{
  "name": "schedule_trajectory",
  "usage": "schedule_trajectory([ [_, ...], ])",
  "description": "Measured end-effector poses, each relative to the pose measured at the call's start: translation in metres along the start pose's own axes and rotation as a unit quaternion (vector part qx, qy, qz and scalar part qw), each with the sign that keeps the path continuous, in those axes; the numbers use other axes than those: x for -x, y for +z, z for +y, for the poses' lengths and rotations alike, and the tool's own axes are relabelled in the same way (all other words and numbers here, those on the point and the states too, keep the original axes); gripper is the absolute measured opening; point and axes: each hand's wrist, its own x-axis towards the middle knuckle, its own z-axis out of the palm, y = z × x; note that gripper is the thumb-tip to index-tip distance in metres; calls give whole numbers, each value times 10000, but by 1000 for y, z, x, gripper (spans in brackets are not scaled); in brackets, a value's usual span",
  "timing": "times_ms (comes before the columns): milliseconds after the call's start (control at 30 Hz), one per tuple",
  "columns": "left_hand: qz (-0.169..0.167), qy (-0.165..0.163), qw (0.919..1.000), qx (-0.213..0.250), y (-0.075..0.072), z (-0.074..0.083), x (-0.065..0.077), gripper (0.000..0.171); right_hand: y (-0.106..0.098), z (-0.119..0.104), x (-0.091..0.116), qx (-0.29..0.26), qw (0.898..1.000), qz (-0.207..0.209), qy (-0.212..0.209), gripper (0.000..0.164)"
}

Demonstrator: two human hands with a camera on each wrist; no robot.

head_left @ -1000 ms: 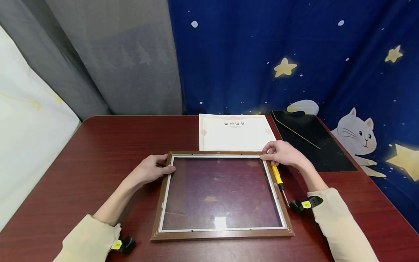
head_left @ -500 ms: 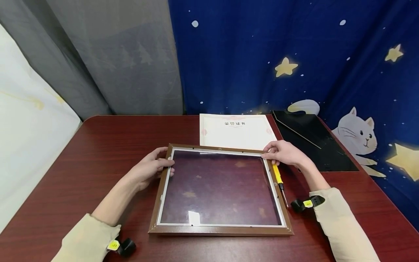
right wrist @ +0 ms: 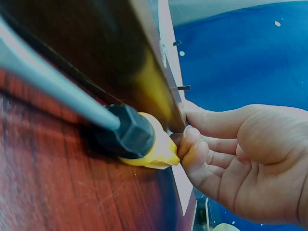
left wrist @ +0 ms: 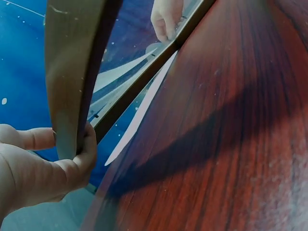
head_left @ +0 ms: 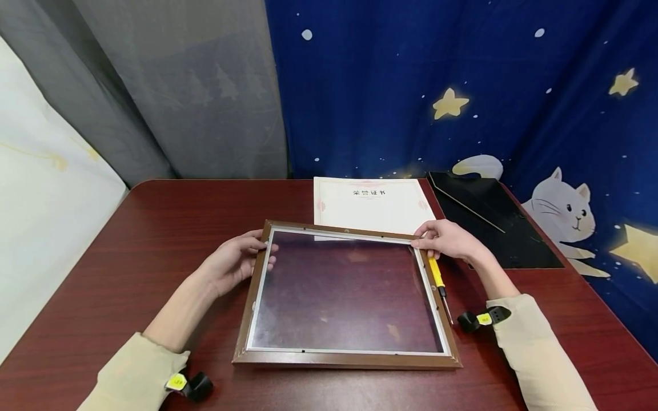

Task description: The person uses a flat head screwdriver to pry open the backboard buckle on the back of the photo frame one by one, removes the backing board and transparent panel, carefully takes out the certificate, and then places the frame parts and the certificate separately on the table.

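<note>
A brown picture frame (head_left: 349, 359) with a white inner edge and a clear pane (head_left: 344, 291) lies between the hands, its far left corner raised off the table. My left hand (head_left: 237, 260) grips the left side near that corner, thumb on top and fingers underneath; the left wrist view shows the frame's side (left wrist: 72, 77) between thumb and fingers. At the far right corner my right hand (head_left: 444, 238) pinches the frame, thumb on the inner edge. A yellow screwdriver (head_left: 436, 273) lies along the right side, its handle end partly hidden by the right hand.
A white certificate sheet (head_left: 372, 208) lies behind the frame, its near edge partly covered. To the right is a black backing board (head_left: 493, 234) with a stand strip (head_left: 465, 201). Curtains (head_left: 360, 85) hang beyond the brown table (head_left: 205, 208).
The far left corner of the picture frame has risen off the table with my left hand, whose fingers now show under the pane. My right hand has kept its place at the other corner.
</note>
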Motion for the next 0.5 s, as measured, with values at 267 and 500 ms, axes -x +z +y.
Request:
schedule_trajectory([
  [267, -146, 126, 9998, -109, 1, 0, -1, 67, 0, 1, -1, 20, 10000, -10, -9, 35],
  [500, -265, 301, 9991, -150, 1, -1, -1, 67, -1, 1, 0, 12, 10000, -19, 41, 37],
])
